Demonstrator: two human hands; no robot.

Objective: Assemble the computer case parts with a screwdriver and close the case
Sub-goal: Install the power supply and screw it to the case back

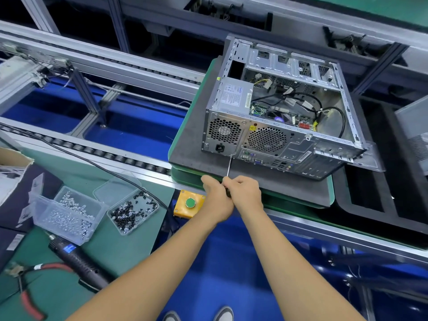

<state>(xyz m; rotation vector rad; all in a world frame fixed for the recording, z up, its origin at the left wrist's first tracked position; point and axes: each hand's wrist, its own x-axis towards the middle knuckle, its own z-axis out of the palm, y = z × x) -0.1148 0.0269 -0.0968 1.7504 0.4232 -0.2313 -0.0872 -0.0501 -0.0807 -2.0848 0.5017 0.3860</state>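
An open grey computer case [273, 140] lies on its side on a dark mat [190, 154], rear panel facing me, cables and boards visible inside. A slim screwdriver [229, 166] points up at the lower edge of the rear panel, below the power socket, its tip at the metal. My left hand [216, 198] and my right hand [245, 192] both grip its dark handle, pressed close together at the mat's front edge. The handle is mostly hidden by my fingers.
Two clear plastic boxes hold screws at the left: silver ones [67, 216] and black ones [132, 210]. An electric driver [76, 256] and red-handled pliers [27, 295] lie on the green bench. A yellow box with a green button [190, 203] sits by the conveyor rail. A grey side panel [414, 133] stands right.
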